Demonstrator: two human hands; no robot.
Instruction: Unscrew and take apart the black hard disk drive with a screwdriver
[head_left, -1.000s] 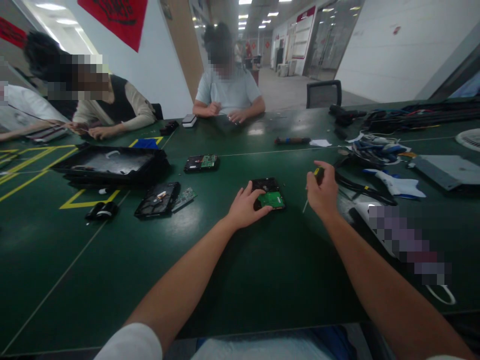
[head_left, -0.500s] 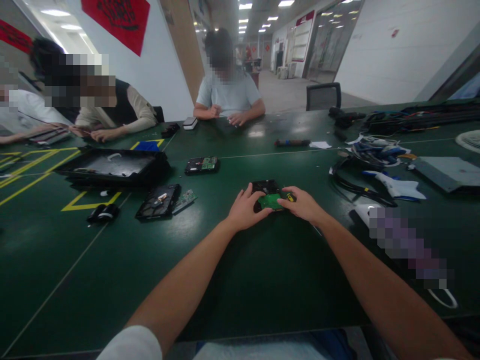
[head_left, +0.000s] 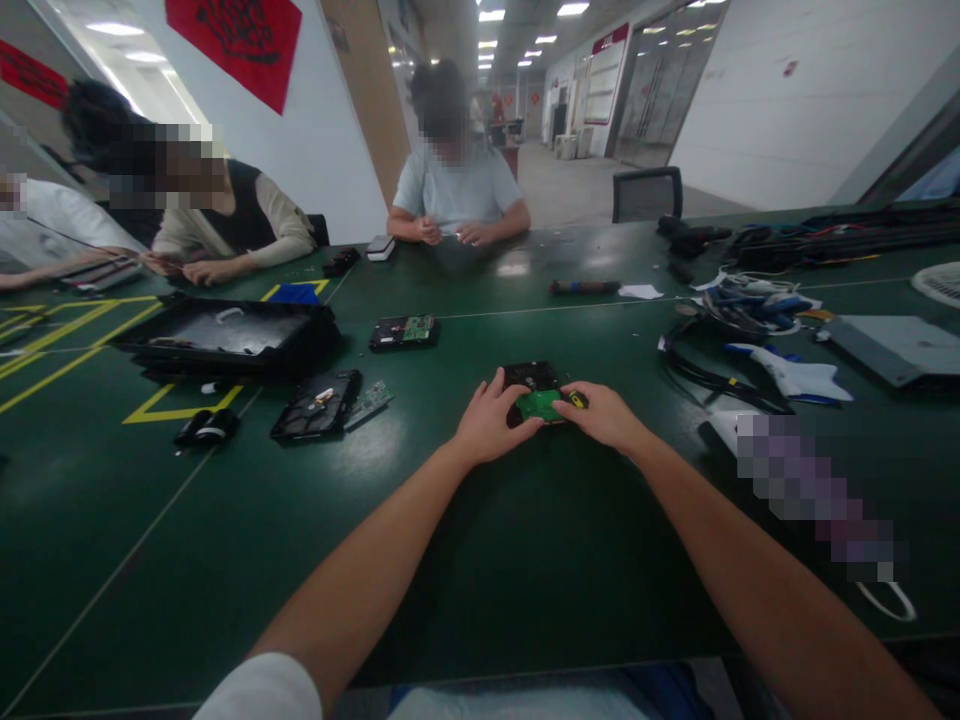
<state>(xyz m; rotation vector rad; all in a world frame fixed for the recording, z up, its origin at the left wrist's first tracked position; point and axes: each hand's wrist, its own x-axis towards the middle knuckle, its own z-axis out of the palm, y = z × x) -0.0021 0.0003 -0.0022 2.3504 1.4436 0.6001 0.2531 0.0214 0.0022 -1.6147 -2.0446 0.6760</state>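
On the table in front of me lies a black hard drive (head_left: 529, 375) with a green circuit board (head_left: 541, 404) on its upper side. My left hand (head_left: 491, 418) grips the drive's left side, its thumb along the near edge. My right hand (head_left: 600, 412) is at the right side, curled round a yellow-and-black screwdriver handle (head_left: 577, 399); its thumb and fingertip meet the board's right edge. The screwdriver's shaft is hidden by the hand. To the left sit another hard drive (head_left: 316, 404) with small parts on it and a loose circuit board (head_left: 370, 405).
A black tray (head_left: 225, 330) stands at the left, with a third drive (head_left: 403, 331) beside it. Cables (head_left: 750, 300), a white-and-blue glove (head_left: 795, 372), a grey metal box (head_left: 900, 345) and a blurred pouch (head_left: 814, 490) lie at right. Co-workers (head_left: 457, 190) sit across the table.
My right hand has shifted slightly left against the board's edge, and the handle has turned a little in its grip. My left hand and the drive stay put.
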